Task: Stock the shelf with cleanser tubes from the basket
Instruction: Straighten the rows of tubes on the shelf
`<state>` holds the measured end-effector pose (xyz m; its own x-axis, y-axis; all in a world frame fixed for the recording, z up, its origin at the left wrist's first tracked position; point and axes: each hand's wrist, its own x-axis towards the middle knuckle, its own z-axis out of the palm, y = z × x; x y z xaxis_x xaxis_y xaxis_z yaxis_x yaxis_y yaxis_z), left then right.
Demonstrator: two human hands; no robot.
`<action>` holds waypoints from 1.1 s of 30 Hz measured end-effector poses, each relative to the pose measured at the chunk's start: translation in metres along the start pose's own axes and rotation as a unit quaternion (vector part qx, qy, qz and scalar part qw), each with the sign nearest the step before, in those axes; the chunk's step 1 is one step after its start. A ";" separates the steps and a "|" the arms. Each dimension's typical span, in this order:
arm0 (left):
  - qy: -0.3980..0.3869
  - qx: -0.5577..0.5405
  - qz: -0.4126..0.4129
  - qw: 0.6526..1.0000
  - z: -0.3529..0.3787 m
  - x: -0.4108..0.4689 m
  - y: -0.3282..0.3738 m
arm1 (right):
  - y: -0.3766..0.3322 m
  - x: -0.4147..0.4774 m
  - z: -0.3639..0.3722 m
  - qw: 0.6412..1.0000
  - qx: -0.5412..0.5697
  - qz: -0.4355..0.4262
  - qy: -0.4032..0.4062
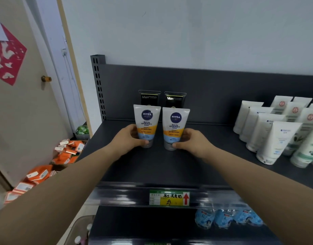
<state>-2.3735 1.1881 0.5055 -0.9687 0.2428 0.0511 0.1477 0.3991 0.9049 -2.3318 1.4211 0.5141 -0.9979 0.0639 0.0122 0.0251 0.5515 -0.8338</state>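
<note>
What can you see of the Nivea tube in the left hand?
The left Nivea tube is a white, glossy plastic tube with a navy logo, an orange band, a pale blue base and a silver cap. It stands upright, cap down, on the dark shelf, gripped low by the left hand. Its twin stands just right; a black tube stands behind.

The left tube (pixel 146 121) in the left hand (pixel 129 137) and the right tube (pixel 175 124) in the right hand (pixel 191 140) both read "NIVEA MEN SKIN ENERGY". Just behind the grips, two black tubes (pixel 149 98) (pixel 175 99) read "Men". Below the grips, a shelf-edge tag (pixel 169 197) shows a red up-arrow; its handwriting is unclear.
</note>
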 end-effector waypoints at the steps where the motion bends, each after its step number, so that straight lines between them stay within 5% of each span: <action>1: -0.002 0.000 0.001 1.000 0.000 0.001 0.000 | 0.001 0.002 0.000 1.000 0.001 -0.001 0.000; 33: 0.004 0.010 0.001 1.000 0.005 0.002 0.000 | -0.008 0.010 -0.001 1.000 0.022 0.014 -0.015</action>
<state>-2.3743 1.1929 0.5036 -0.9700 0.2364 0.0562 0.1534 0.4167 0.8960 -2.3419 1.4179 0.5217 -0.9982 0.0538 -0.0263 0.0502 0.5127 -0.8571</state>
